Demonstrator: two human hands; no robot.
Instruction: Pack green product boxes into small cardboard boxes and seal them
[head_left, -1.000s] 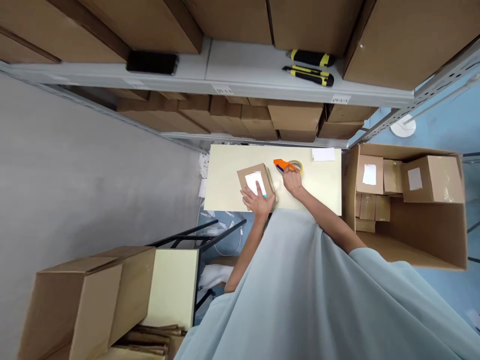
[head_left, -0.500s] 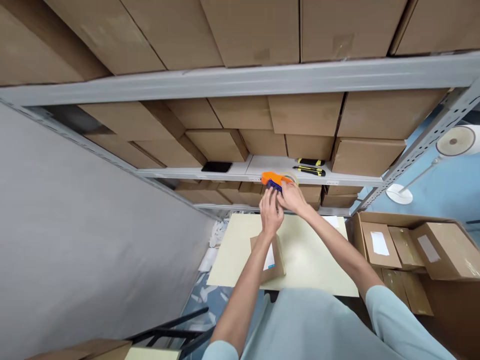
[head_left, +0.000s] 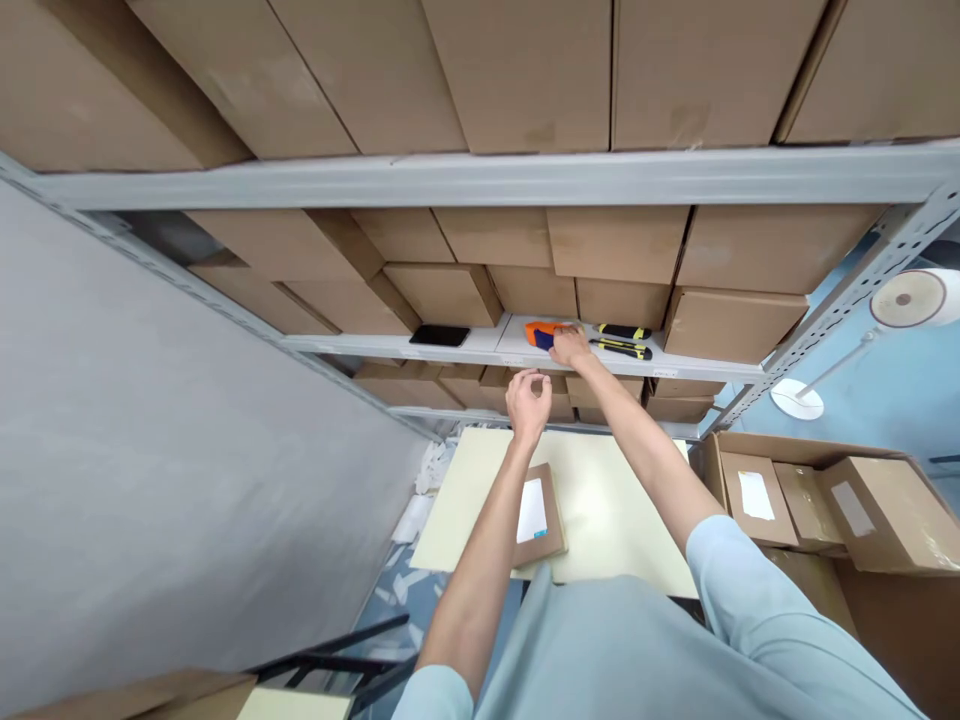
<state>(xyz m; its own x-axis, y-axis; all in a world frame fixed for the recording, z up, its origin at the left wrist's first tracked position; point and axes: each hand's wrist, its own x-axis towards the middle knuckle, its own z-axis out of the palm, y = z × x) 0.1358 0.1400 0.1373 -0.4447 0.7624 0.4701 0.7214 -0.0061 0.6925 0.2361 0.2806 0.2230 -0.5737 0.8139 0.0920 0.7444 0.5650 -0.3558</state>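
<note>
My right hand (head_left: 571,345) grips an orange and dark-blue tape dispenser (head_left: 540,333) at the middle shelf; the hand partly hides it. To its right lie two black-and-yellow box cutters (head_left: 624,340). My left hand (head_left: 529,400) is raised over the far edge of the table, apart from the dispenser, with its fingers loosely curled, thumb and forefinger forming a loop, and nothing visible in it. Below it, a flat cardboard box (head_left: 551,515) with a white label (head_left: 532,511) rests on the pale table, partly covered by my left forearm.
Cardboard boxes (head_left: 622,242) fill the grey shelving (head_left: 450,182). A black phone-like slab (head_left: 439,335) lies on the middle shelf. At right, a large carton (head_left: 814,446) holds several boxes, with a white lamp (head_left: 799,398) behind it. A wall (head_left: 172,480) bounds the left side.
My right hand has moved the tape dispenser up and away onto the middle shelf. My left hand has come off it and drawn back slightly, uncovering more of the labelled box.
</note>
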